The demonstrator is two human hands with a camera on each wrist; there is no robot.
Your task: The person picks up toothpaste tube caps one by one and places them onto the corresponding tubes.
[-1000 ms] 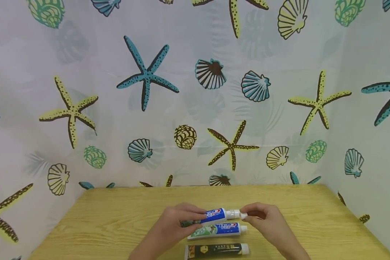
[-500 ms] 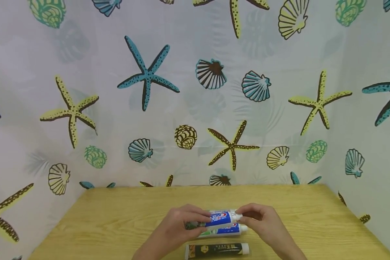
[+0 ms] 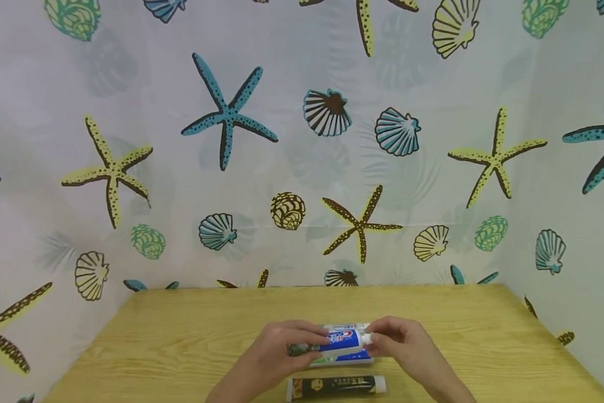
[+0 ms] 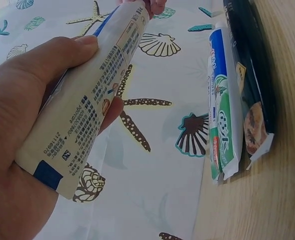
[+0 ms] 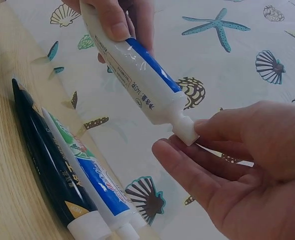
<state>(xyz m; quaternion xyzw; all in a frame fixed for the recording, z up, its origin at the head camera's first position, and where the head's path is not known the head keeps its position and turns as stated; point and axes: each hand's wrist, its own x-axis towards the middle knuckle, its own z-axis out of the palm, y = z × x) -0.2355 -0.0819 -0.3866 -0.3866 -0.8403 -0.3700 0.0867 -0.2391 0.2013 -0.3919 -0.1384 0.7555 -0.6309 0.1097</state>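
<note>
My left hand (image 3: 276, 347) grips a white-and-blue toothpaste tube (image 3: 341, 340), thumb on one face and fingers round the other. In the left wrist view the tube (image 4: 95, 95) shows its printed back and flat crimped end. My right hand (image 3: 402, 341) pinches the white cap (image 5: 185, 130) at the tube's narrow end between thumb and fingers. The held tube overlaps a green-and-blue toothpaste tube (image 3: 349, 357) in the head view. Nearer me lies a black toothpaste tube (image 3: 337, 386) with a white cap. A pale printed strip (image 3: 343, 326) shows just behind the held tube.
The tubes lie side by side on a wood-grain table (image 3: 181, 341). A white curtain (image 3: 261, 184) printed with starfish and shells stands behind the table and along both sides.
The held tube has come slightly toward me and now overlaps the green-and-blue tube more. My right hand has shifted a little left, with its fingers still at the cap.
</note>
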